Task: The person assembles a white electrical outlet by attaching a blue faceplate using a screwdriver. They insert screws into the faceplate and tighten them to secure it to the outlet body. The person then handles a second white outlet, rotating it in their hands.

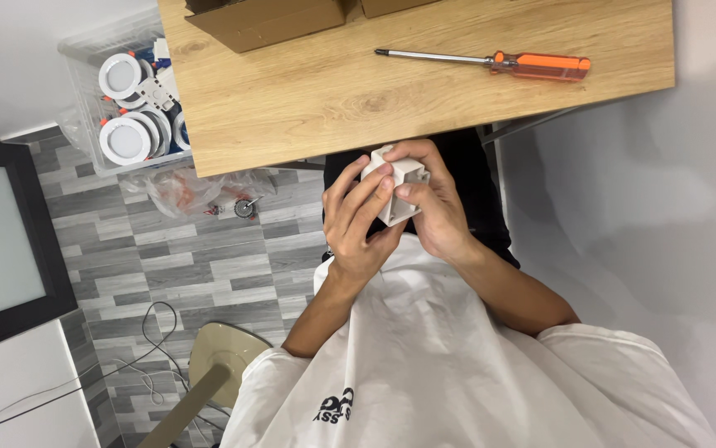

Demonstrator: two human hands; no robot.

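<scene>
Head view: both hands (395,207) grip white box (399,187) below table edge (292,158).

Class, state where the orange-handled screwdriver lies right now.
The screwdriver lies flat on the wooden table, toward its right edge, beyond both hands.

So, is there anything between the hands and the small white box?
Nothing visible. The left hand and the right hand both grip the small white box directly, fingers wrapped on its sides, held in front of the wooden table edge.
</scene>
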